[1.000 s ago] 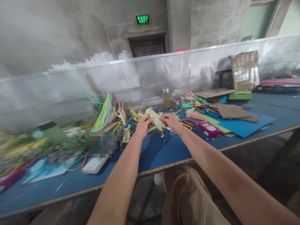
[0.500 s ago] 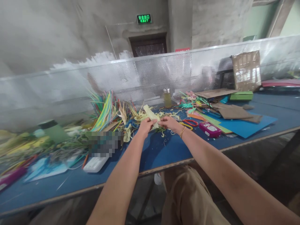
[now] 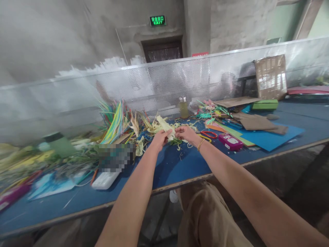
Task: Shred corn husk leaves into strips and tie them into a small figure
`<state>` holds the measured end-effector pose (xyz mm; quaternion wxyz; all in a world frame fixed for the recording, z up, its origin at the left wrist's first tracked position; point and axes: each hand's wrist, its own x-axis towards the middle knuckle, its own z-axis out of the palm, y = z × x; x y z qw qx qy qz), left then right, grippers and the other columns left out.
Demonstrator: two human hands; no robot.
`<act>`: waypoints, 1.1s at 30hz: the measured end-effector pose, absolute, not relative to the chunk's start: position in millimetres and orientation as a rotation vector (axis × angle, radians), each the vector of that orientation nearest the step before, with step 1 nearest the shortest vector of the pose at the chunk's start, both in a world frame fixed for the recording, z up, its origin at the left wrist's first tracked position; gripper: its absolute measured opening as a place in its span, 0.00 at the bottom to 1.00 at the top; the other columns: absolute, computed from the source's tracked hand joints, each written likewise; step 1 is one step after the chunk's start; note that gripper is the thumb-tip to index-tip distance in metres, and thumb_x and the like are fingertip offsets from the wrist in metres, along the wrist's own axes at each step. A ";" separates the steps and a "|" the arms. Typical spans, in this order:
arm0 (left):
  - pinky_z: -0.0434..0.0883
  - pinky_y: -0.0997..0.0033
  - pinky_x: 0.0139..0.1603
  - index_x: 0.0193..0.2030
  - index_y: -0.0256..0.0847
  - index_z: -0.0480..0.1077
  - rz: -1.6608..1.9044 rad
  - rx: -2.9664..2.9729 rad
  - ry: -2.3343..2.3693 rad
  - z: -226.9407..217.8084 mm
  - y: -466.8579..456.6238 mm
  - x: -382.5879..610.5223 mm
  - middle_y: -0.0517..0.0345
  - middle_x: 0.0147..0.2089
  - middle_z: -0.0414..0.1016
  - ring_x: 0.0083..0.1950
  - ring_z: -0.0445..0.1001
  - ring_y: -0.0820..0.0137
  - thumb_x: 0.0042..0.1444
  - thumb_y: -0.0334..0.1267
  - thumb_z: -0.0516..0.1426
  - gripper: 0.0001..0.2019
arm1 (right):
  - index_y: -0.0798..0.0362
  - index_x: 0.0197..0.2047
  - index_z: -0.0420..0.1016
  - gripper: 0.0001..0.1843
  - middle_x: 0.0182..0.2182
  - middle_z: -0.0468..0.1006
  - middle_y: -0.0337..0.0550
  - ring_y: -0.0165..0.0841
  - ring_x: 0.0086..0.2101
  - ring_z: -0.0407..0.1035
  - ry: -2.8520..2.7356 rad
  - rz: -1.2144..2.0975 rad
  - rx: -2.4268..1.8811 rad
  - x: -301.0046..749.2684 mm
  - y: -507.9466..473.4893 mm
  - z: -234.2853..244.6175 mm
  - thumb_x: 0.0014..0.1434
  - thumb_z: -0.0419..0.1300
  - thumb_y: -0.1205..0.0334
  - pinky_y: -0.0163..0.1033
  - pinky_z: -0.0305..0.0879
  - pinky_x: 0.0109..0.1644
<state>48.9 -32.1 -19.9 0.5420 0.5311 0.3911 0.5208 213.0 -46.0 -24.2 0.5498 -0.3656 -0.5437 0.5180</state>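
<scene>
A pale, yellowish corn husk stands up between my hands above the blue table. My left hand is closed on its lower left part, thumb over the front. My right hand, with a gold bracelet at the wrist, is pinched at the husk's right edge; its fingertips are small and partly hidden. Below and behind lie more pale husks and green scraps. Red-handled scissors and a yellow-handled pair are just right of my right hand.
Bundled coloured stems and a white power strip are on the left. A glass jar stands behind. To the right are a purple box, blue sheets and cardboard pieces. A perforated metal screen borders the table.
My right hand has shifted slightly right, away from my left. The husk has tilted a little and shows wider between the hands. My left hand has barely moved.
</scene>
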 end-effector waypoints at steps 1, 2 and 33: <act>0.66 0.74 0.26 0.33 0.36 0.74 1.222 1.256 0.918 -20.9 -32.4 50.1 0.56 0.27 0.75 0.25 0.71 0.73 0.35 0.42 0.70 0.18 | 0.55 0.31 0.75 0.15 0.23 0.77 0.36 0.26 0.23 0.69 -1.311 1.231 -0.861 212.4 -45.7 -24.8 0.36 0.69 0.70 0.31 0.66 0.26; 0.66 0.74 0.27 0.33 0.35 0.74 1.221 1.245 0.908 -21.8 -32.4 51.1 0.56 0.27 0.76 0.25 0.71 0.73 0.34 0.41 0.70 0.19 | 0.55 0.32 0.75 0.15 0.23 0.77 0.36 0.26 0.22 0.68 -1.334 1.239 -0.853 211.9 -45.4 -25.4 0.36 0.69 0.70 0.31 0.66 0.26; 0.57 0.82 0.15 0.30 0.36 0.70 1.462 0.727 0.896 -19.0 -27.2 55.2 0.62 0.24 0.72 0.19 0.67 0.79 0.43 0.30 0.66 0.10 | 0.53 0.21 0.66 0.14 0.16 0.67 0.33 0.26 0.21 0.59 -1.661 1.019 -0.830 209.5 -47.5 -24.9 0.45 0.64 0.55 0.34 0.55 0.30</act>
